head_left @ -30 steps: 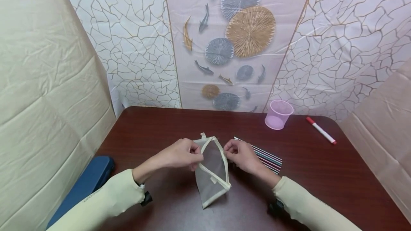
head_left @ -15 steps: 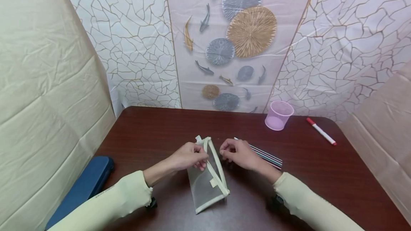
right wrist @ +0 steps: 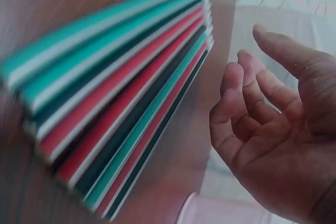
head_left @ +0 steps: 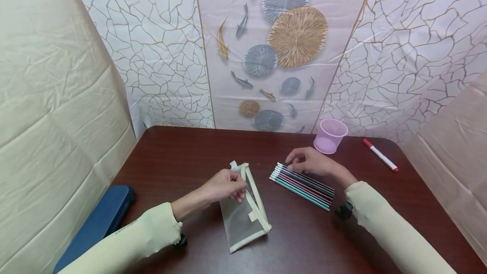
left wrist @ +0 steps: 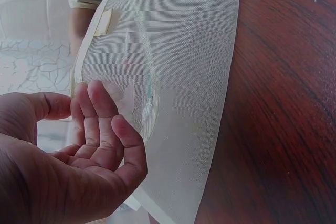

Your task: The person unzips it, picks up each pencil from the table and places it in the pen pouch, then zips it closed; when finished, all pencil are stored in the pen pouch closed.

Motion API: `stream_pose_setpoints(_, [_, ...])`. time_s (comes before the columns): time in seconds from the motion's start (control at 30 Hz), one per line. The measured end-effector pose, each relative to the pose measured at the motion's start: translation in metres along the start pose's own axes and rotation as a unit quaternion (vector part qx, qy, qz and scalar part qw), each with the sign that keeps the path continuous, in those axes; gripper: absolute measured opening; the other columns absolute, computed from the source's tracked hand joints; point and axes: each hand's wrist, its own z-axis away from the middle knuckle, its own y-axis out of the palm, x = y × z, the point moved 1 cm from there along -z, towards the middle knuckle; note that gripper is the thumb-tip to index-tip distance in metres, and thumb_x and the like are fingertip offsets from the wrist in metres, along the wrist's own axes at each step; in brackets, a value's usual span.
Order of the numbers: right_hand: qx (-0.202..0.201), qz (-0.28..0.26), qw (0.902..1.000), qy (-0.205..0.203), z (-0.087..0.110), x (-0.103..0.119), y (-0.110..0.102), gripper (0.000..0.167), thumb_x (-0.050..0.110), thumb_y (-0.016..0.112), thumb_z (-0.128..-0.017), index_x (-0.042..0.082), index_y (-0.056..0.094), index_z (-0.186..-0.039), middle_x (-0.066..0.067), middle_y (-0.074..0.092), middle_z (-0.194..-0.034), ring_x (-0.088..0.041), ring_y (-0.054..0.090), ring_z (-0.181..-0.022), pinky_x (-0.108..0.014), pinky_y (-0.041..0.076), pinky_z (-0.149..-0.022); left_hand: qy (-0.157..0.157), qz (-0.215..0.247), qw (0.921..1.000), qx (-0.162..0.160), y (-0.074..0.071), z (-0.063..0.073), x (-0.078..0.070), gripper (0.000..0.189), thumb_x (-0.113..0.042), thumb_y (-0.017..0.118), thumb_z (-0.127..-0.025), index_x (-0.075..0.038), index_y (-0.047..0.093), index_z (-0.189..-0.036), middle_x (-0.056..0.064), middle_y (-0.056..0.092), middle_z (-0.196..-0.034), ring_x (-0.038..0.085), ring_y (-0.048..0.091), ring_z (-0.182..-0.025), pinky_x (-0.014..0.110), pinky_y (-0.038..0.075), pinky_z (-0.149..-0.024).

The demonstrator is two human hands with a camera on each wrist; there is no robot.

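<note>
My left hand (head_left: 224, 186) pinches the zippered edge of a cream mesh pouch (head_left: 237, 221), which stands tilted with its mouth parted. In the left wrist view, thumb and fingertips meet at the pouch's trim (left wrist: 83, 59), and its see-through mesh (left wrist: 189, 77) fills the middle. Several striped pencils (head_left: 304, 189) in green, red and black lie side by side to the right of the pouch, white ends toward it. Over their far white ends hovers my right hand (head_left: 313, 162), fingers loosely bent and holding nothing; the right wrist view shows a gap between fingers and pencils (right wrist: 121, 93).
A pink mesh cup (head_left: 330, 136) stands at the back of the table, beyond my right hand. Right of it lies a white marker (head_left: 382, 155) with red ends. A dark blue case (head_left: 95, 227) sits at the left edge, near my left sleeve.
My right hand let go of the pouch's edge and moved right and back, over the pencils. The pouch's mouth has narrowed, and my left hand still holds it, slightly shifted right.
</note>
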Motion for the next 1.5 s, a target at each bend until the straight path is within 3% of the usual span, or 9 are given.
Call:
stream_pose_setpoints(0.3, [0.025, -0.027, 0.999, 0.025, 0.002, -0.033, -0.012, 0.031, 0.011, 0.075, -0.097, -0.005, 0.066, -0.122, -0.017, 0.067, -0.093, -0.015, 0.058, -0.075, -0.026, 0.05, -0.062, -0.003, -0.002, 1.0, -0.006, 0.001, 0.001, 0.003, 0.013, -0.012, 0.062, -0.093, -0.004, 0.066, -0.083, 0.002, 0.071, -0.073, 0.01, 0.07, -0.065, 0.022, 0.054, -0.065])
stream_pose_setpoints(0.57, [0.054, -0.046, 0.997, 0.031, 0.0, -0.051, -0.018, 0.031, 0.01, 0.074, -0.096, 0.002, 0.069, -0.126, -0.018, 0.067, -0.095, -0.017, 0.057, -0.075, -0.027, 0.046, -0.059, -0.004, -0.007, 1.0, -0.006, -0.001, 0.001, 0.004, 0.014, -0.013, 0.061, -0.094, -0.005, 0.067, -0.085, 0.001, 0.071, -0.074, 0.01, 0.07, -0.067, 0.022, 0.056, -0.066])
stream_pose_setpoints(1.2, [0.053, -0.036, 0.9977, 0.024, -0.001, -0.053, -0.015, 0.028, 0.01, 0.075, -0.096, 0.006, 0.073, -0.123, -0.022, 0.066, -0.094, -0.017, 0.057, -0.074, -0.026, 0.045, -0.055, -0.004, -0.013, 0.9999, -0.008, 0.0, 0.0, 0.005, 0.014, -0.013, 0.062, -0.095, -0.002, 0.067, -0.087, 0.002, 0.071, -0.075, 0.009, 0.07, -0.066, 0.023, 0.058, -0.066])
stream_pose_setpoints(1.5, [0.041, -0.03, 0.9981, 0.034, -0.001, -0.049, -0.014, 0.025, 0.008, 0.072, -0.098, 0.005, 0.072, -0.123, -0.015, 0.066, -0.092, -0.017, 0.056, -0.074, -0.026, 0.044, -0.054, -0.004, -0.011, 0.9999, -0.009, 0.0, 0.0, 0.005, 0.014, -0.013, 0.062, -0.095, -0.002, 0.067, -0.088, 0.002, 0.071, -0.074, 0.008, 0.069, -0.065, 0.022, 0.055, -0.065])
